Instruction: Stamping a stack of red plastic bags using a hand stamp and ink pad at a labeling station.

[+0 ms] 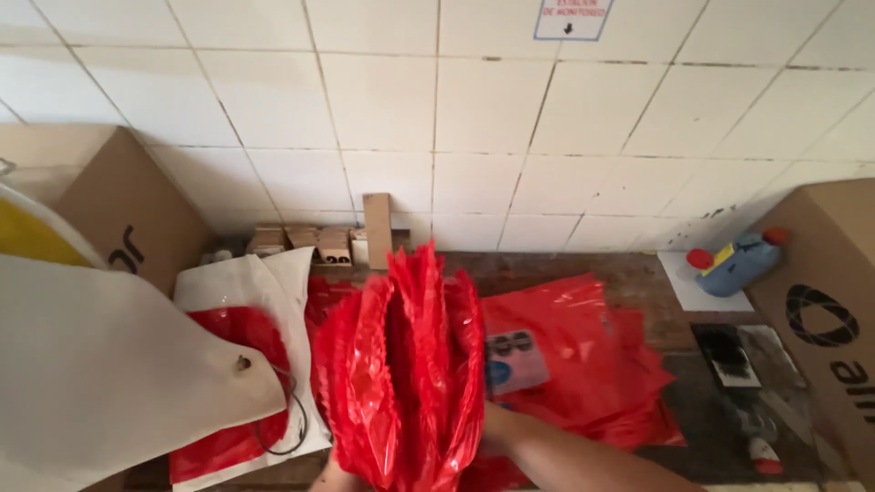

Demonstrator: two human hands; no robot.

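Red plastic bags, a thick crumpled bundle standing upright at the centre of the view, could slide apart and spill at 3 o'clock onto the flat red bags on the wooden bench, since the film looks slippery and you hold it only at its base. Your right hand is tucked behind the bundle at 5 o'clock and your left hand shows only a sliver at 7 o'clock. Your fingers are hidden by the plastic, so I cannot tell whether they are clamped or apart.
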